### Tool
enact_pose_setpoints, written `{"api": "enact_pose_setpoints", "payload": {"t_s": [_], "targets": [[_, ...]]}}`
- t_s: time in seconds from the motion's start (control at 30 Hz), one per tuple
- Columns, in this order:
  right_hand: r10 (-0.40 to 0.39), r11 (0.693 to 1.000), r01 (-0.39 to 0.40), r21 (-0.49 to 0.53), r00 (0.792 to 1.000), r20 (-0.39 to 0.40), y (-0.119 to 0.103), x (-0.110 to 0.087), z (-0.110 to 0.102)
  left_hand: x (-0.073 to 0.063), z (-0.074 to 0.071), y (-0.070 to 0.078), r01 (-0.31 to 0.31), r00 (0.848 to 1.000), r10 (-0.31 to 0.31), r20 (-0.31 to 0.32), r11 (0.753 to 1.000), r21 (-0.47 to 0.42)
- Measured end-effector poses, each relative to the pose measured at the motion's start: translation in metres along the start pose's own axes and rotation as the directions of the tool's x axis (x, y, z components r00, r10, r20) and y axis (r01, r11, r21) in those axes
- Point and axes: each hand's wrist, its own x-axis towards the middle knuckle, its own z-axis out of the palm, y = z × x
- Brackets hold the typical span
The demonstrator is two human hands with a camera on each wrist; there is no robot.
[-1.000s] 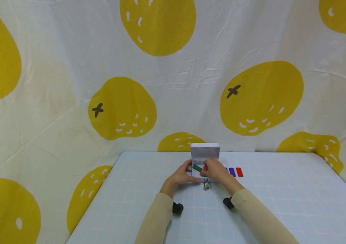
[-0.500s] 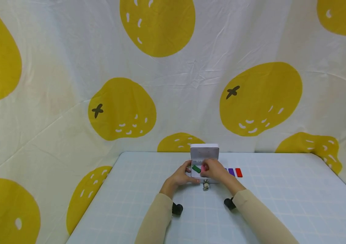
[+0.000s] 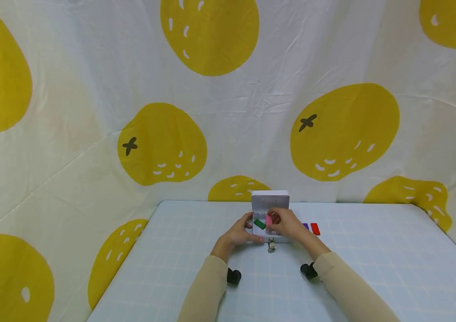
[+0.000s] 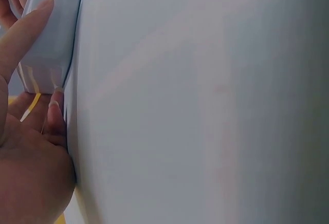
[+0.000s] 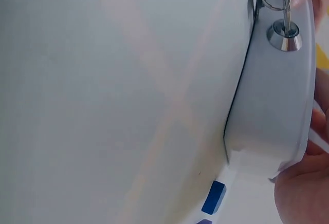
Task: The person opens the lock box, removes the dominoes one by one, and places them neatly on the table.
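A small white lock box [image 3: 282, 239] stands on the table with its lid [image 3: 270, 193] raised. My left hand [image 3: 237, 231] grips its left side, the thumb lying along the front wall in the left wrist view. Over the box's inside, my right hand [image 3: 287, 222] pinches a pink block [image 3: 268, 220] between thumb and fingers. Just left of it, a green block [image 3: 259, 224] lies slanted in the box. A key on a ring [image 5: 286, 13] sticks out of the front lock [image 5: 285, 35].
Right of the box, a red block [image 3: 315, 229] and a purple block [image 3: 306, 226] lie in a row on the pale checked table [image 3: 260, 290]. A blue block [image 5: 214, 198] shows near the box in the right wrist view. A patterned cloth [image 3: 248, 147] hangs behind the table.
My right hand has shifted slightly right and turned, so more of the pink block shows, standing more upright. My left hand keeps its place on the box.
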Motion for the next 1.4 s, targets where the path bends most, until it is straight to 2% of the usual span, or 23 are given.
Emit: {"api": "enact_pose_setpoints", "payload": {"t_s": [0.13, 0.37, 0.5, 0.63, 0.87, 1.1, 1.4], "targets": [[-0.008, 1.000, 0.008, -0.002, 1.000, -0.003, 0.001, -0.001, -0.002, 0.000, 0.001, -0.002, -0.020, 1.000, 0.020, -0.001, 1.000, -0.011], [0.042, 0.999, -0.042, -0.002, 0.999, -0.018, -0.003, -0.005, -0.008, -0.002, 0.002, 0.002, -0.003, 1.000, 0.003, -0.008, 1.000, -0.010], [0.036, 0.999, -0.037, -0.016, 0.999, -0.028, -0.007, -0.009, -0.013, -0.002, 0.001, 0.005, -0.004, 1.000, 0.004, -0.011, 1.000, -0.005], [0.011, 0.999, -0.012, -0.036, 0.999, -0.038, -0.007, -0.015, -0.018, -0.002, 0.000, 0.004, -0.001, 1.000, 0.001, -0.005, 1.000, -0.009], [-0.096, 0.991, 0.090, -0.097, 0.994, -0.061, -0.003, -0.024, -0.028, -0.001, 0.000, 0.001, 0.006, 1.000, -0.007, -0.010, 1.000, -0.011], [-0.029, 0.995, 0.025, -0.095, 0.999, -0.039, -0.001, -0.031, -0.041, -0.001, 0.000, 0.003, 0.017, 1.000, -0.017, -0.025, 1.000, -0.001], [-0.012, 0.995, 0.011, -0.097, 1.000, -0.006, 0.015, -0.044, -0.053, -0.001, 0.002, 0.003, 0.020, 1.000, -0.020, -0.021, 1.000, -0.004]]}}
